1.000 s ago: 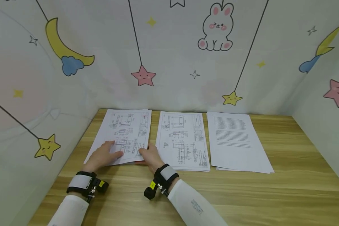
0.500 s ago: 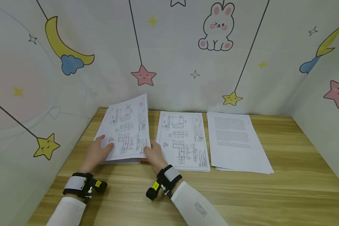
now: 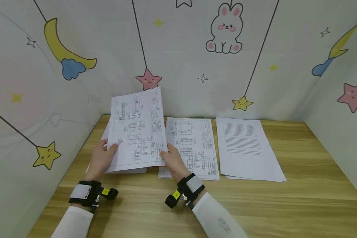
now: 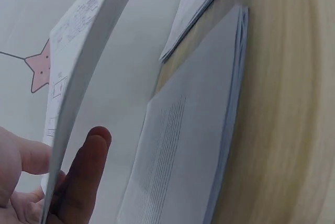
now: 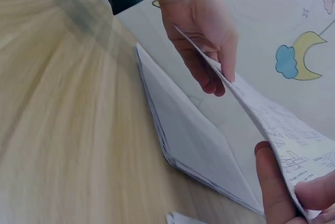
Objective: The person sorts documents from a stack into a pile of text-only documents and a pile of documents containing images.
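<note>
A thin sheaf of white paper printed with a technical drawing (image 3: 137,132) is raised and tilted above the table's left side. My left hand (image 3: 100,160) pinches its left edge, thumb on the printed face and fingers behind. At the lower right corner my right hand (image 3: 176,161) grips it the same way, as the right wrist view also shows. How many sheets are held, I cannot tell. Beneath lies another paper stack (image 3: 131,171), mostly hidden in the head view; the left wrist view shows lines of text on its top page (image 4: 172,145).
A middle stack with a similar drawing (image 3: 193,138) lies partly behind my right hand. Right of it is a stack topped by a text page (image 3: 247,162). The wooden table (image 3: 256,208) ends at a cartoon-printed fabric backdrop (image 3: 184,99).
The drawing sheaf was lying on the left stack; it has been lifted, tilted upward and shifted slightly right. My right hand has moved right, over the middle stack's edge.
</note>
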The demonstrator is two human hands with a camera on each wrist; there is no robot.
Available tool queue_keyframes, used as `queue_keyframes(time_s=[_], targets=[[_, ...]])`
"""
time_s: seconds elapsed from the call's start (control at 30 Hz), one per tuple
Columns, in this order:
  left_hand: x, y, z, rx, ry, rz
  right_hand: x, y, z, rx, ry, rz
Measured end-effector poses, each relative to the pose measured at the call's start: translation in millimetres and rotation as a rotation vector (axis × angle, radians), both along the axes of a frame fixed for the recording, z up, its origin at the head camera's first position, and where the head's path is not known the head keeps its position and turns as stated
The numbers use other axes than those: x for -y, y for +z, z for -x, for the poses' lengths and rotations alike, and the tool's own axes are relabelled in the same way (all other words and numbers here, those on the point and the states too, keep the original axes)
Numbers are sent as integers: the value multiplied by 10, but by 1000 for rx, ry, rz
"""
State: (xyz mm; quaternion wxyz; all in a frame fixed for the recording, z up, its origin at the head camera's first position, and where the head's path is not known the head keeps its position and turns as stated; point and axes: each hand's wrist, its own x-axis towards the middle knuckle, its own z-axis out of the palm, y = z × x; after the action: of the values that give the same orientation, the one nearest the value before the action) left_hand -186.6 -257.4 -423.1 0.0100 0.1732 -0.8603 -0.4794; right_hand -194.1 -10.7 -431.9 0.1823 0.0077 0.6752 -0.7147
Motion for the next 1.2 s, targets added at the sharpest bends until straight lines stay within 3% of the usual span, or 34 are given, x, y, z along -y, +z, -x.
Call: queue_keyframes(time_s=[0.37,0.63,0.93,1.2], targets=[[-365,80,36,-74,-111,-236,-423,36,48,-35,-50,-65],[-688,72,61,-151,-175,-276,-760,72,78,-133,-96,-101],[-1059,82,129,-164,-243,-272,-1137,238,111,-165,-158,-127],[-1356,59,196,-186,-291,-320,-1426,294,125,-212,-187,-275]])
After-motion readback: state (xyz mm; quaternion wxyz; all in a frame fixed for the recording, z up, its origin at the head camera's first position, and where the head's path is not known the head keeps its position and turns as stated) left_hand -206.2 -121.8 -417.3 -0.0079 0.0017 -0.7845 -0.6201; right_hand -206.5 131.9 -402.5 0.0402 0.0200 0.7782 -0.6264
